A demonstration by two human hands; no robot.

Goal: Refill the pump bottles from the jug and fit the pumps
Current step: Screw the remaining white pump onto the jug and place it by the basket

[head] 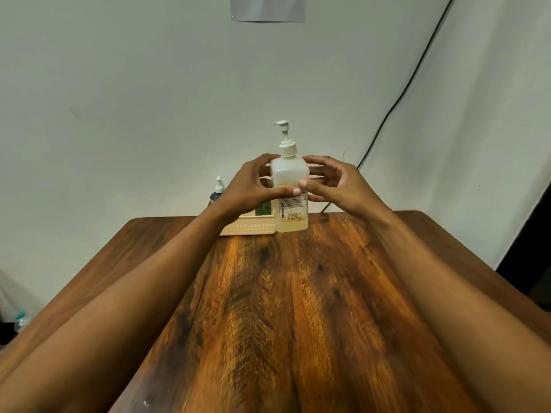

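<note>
A translucent white pump bottle (289, 174) with a printed label stands upright at the far end of the wooden table (298, 308), amber liquid in its lower part. Its white pump (284, 135) sits on the neck, nozzle pointing left. My left hand (253, 189) wraps the bottle's left side, thumb across the front. My right hand (334, 183) is at the right side, thumb tip touching the front, fingers spread behind. No jug is in sight.
A beige perforated basket (250, 229) stands just left of the bottle, holding a green item (263, 208) and a dark pump bottle (217, 193). A black cable (402, 93) runs down the wall at right. A small bottle (21, 320) lies off the table's left edge.
</note>
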